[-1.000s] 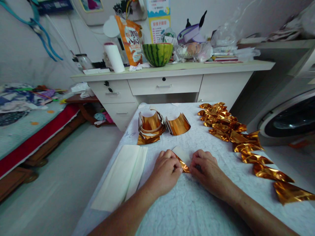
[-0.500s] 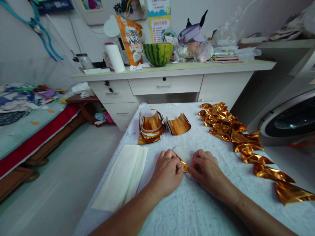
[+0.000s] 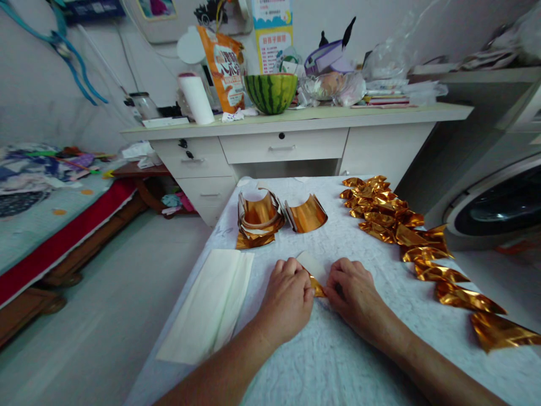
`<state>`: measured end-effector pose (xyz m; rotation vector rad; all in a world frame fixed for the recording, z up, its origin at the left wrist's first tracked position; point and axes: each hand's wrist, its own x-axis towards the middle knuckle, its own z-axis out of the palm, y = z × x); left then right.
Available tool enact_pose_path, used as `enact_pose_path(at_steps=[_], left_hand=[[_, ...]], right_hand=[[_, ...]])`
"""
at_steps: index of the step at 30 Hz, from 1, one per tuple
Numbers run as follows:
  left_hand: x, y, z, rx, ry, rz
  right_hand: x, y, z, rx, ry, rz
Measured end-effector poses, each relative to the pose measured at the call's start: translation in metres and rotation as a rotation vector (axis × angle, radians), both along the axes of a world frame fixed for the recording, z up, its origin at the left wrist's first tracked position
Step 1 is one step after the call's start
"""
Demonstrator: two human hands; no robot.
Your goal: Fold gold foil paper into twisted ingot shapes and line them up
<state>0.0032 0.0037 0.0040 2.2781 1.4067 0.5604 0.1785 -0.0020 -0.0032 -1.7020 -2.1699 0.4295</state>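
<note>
Between my hands lies a sheet of gold foil paper (image 3: pixel 316 285), partly folded, its pale back showing at the top. My left hand (image 3: pixel 288 293) is closed on its left side, and the fingers hide that part. On the right edge my right hand (image 3: pixel 351 294) pinches the paper between thumb and fingers. Beyond them stand curled gold foil sheets (image 3: pixel 310 215) and a thicker curled stack (image 3: pixel 258 213). Many folded gold foil pieces (image 3: pixel 382 219) run down the table's right side in a row. A pile of whitish paper (image 3: pixel 205 304) rests left of my left hand.
A pale cloth (image 3: pixel 304 366) covers the table. Behind it is a white desk (image 3: pixel 283 148) bearing a halved watermelon (image 3: pixel 271 93), an orange pouch (image 3: pixel 224 70) and a paper roll (image 3: pixel 196 100). A washing machine (image 3: pixel 502 169) stands right, a bed (image 3: pixel 63 231) left.
My right thumb and fingers have shifted slightly at the paper's right edge. My left hand stays almost still, and the other things keep their places.
</note>
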Motion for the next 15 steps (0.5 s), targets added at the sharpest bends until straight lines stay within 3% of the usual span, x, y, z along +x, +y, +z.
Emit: enact_pose_path(at_steps=[15], left_hand=[[-0.0028, 0.0033, 0.0001, -0.069, -0.077, -0.021]], right_hand=[[-0.0017, -0.0058, -0.0025, 0.049, -0.061, 0.006]])
